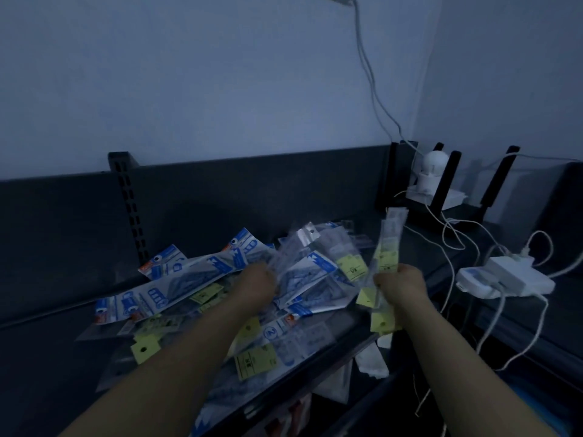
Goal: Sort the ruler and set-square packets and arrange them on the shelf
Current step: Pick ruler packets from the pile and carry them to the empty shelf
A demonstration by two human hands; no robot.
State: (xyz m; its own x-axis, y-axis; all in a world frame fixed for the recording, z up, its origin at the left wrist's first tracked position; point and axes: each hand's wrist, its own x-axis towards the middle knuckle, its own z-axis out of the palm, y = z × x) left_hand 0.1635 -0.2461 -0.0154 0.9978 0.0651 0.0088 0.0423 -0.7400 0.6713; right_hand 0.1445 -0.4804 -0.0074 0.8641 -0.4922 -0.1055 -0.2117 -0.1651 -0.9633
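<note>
A loose heap of clear packets (pixel 189 288) with blue-and-white headers and yellow labels lies on the dark shelf (pixel 47 357). My left hand (pixel 257 287) is in the middle of the heap, fingers closed on a blurred clear packet (pixel 296 244) that sticks up from it. To the right, my right hand (pixel 400 287) grips a bunch of narrow ruler packets (pixel 389 244) held upright, their yellow tags hanging below my fist. The dim light hides the packets' contents.
The slotted upright (pixel 127 200) and back panel stand behind the heap. On the right are a white round camera (pixel 433 171), a black router with antennas (pixel 448 184), a white power adapter (pixel 508 279) and tangled white cables (pixel 454 241). More packets hang below the shelf edge (pixel 369 361).
</note>
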